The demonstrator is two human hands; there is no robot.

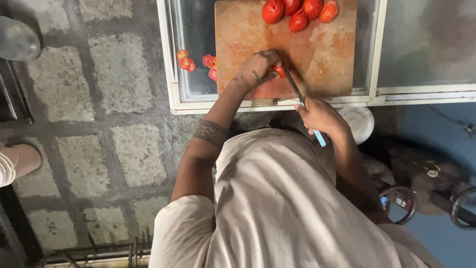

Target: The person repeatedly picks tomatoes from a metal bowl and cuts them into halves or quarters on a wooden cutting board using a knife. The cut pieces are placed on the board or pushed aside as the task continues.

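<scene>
My left hand point(258, 69) presses a piece of red tomato point(279, 71) onto the wooden cutting board point(238, 34). My right hand point(320, 115) grips a knife point(296, 90) with a light blue handle; its blade reaches up to the tomato piece under my left fingers. Several whole red tomatoes point(300, 11) lie at the far edge of the board. Cut tomato pieces point(187, 62) sit off the board's left side, on the glass top.
The board rests on a white-framed glass-topped cabinet point(173, 74). A white lid-like disc point(359, 121) lies below its front edge. Stone paving lies to the left, with another person's foot point(17, 161) at the left edge. Dark metal gear point(436, 188) stands at the right.
</scene>
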